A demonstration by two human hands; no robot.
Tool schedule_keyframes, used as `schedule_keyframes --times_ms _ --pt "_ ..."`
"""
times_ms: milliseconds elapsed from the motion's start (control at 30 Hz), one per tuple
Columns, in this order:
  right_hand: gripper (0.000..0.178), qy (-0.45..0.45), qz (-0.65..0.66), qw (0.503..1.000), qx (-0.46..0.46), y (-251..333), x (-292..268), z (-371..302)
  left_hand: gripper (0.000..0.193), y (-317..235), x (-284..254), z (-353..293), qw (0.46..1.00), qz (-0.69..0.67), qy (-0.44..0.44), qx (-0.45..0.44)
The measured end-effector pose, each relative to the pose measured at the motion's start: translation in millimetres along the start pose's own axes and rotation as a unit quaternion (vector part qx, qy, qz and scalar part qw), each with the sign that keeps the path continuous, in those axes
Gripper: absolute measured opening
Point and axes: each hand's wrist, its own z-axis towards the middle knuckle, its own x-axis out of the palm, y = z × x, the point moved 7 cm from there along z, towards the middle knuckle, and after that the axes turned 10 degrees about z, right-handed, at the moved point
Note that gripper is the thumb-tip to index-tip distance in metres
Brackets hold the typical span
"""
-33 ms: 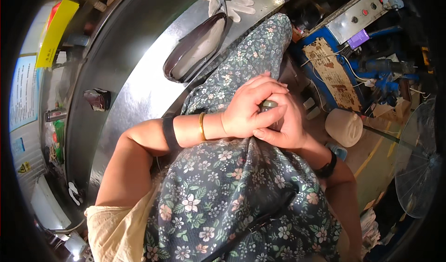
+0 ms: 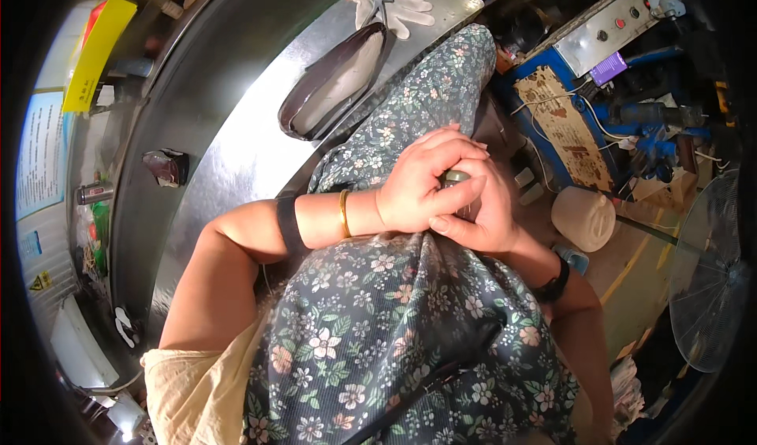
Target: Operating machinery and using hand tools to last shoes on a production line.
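My left hand (image 2: 418, 188) and my right hand (image 2: 495, 212) are clasped together over my lap, fingers overlapping. Between them shows a small object with a round olive-green top (image 2: 454, 177); both hands wrap round it and hide most of it, so its kind is unclear. Beyond my left forearm, a dark maroon shoe (image 2: 292, 112) with a pale inside lies on a shiny metal ledge (image 2: 251, 117). A white glove (image 2: 408, 11) rests past the shoe's far end. Neither hand touches the shoe or the glove.
To the left runs a dark belt (image 2: 150, 232) carrying a small dark maroon piece (image 2: 165, 169). On the right stand a blue machine (image 2: 564, 121) with a button panel, a cream plastic jug (image 2: 583, 218) and a fan (image 2: 706, 279). Floral cloth (image 2: 378, 342) covers my lap.
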Motion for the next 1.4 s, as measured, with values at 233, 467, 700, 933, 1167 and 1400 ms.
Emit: schedule_keyframes --times_ms 233,467,700,933,1167,1400 --pt "0.055 -0.081 0.176 0.961 0.198 -20 -23 0 0.027 30 41 19 0.933 -0.281 0.009 -0.226" --pt "0.067 -0.125 0.304 0.865 0.380 -28 -82 -58 0.038 3 -36 46 0.999 0.028 -0.037 0.016" --pt "0.089 -0.162 0.497 0.806 0.279 -45 -140 18 0.087 124 -160 -21 0.811 0.491 0.060 -0.311" --pt "0.066 -0.277 0.182 0.932 0.149 -183 -127 250 0.095 161 -171 -59 0.796 0.402 0.163 -0.422" --pt "0.076 0.257 -0.200 0.945 -0.027 -126 22 226 0.060 136 -175 -65 0.895 0.001 0.125 -0.429" --pt "0.055 0.191 0.232 0.920 0.253 -93 20 37 0.073 81 -134 -31 0.832 -0.428 0.211 -0.284"
